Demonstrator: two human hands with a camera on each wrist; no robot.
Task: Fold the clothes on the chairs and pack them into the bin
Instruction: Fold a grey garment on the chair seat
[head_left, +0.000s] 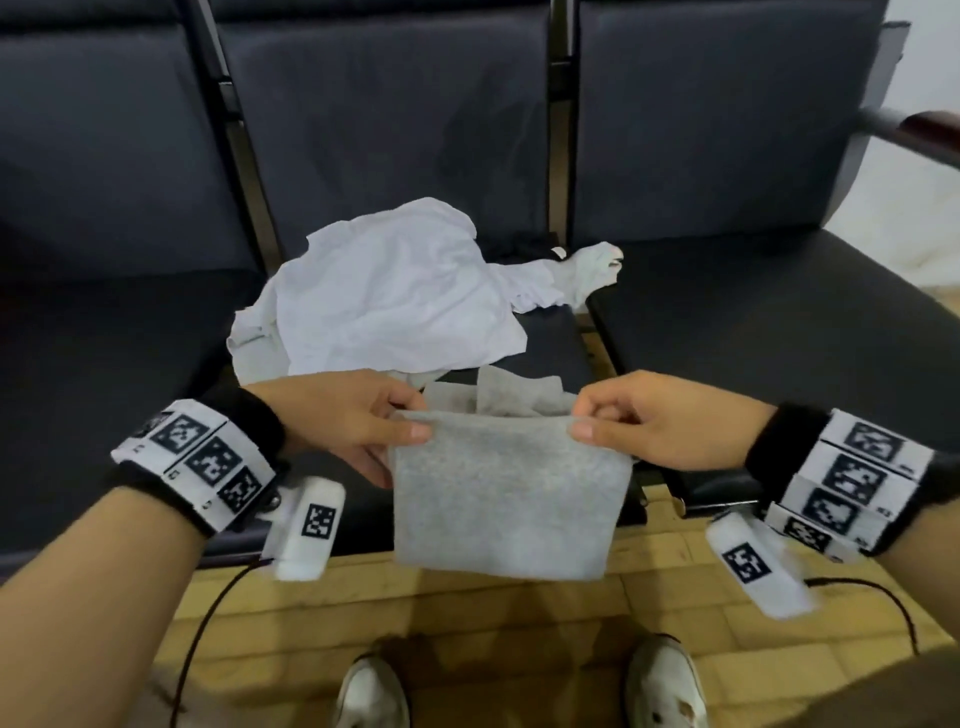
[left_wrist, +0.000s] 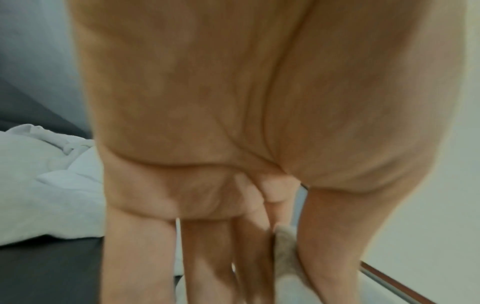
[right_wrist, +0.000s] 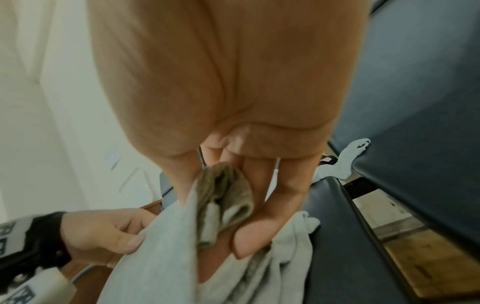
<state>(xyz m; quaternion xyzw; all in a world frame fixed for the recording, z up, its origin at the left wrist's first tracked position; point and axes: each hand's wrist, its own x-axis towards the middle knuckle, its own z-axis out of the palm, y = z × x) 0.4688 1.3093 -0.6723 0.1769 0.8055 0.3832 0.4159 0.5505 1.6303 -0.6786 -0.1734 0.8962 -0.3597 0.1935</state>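
Observation:
A folded grey garment (head_left: 509, 493) hangs in front of the middle chair's seat edge, held by its two top corners. My left hand (head_left: 410, 421) pinches the left corner between thumb and fingers. At the right corner, my right hand (head_left: 584, 418) pinches the same way. The left wrist view shows my left hand (left_wrist: 280, 236) with grey cloth (left_wrist: 284, 246) nipped at the thumb. In the right wrist view my right hand (right_wrist: 221, 195) holds bunched layers of the grey garment (right_wrist: 168, 257). A crumpled white garment (head_left: 395, 291) lies on the middle seat. No bin is in view.
Three dark padded chairs stand in a row; the right seat (head_left: 779, 312) is bare. A small light garment (head_left: 587, 270) and a black item (head_left: 519, 247) lie at the gap between the middle and right chairs. An armrest (head_left: 924, 130) juts out at far right. My shoes (head_left: 665, 686) stand on yellowish floor.

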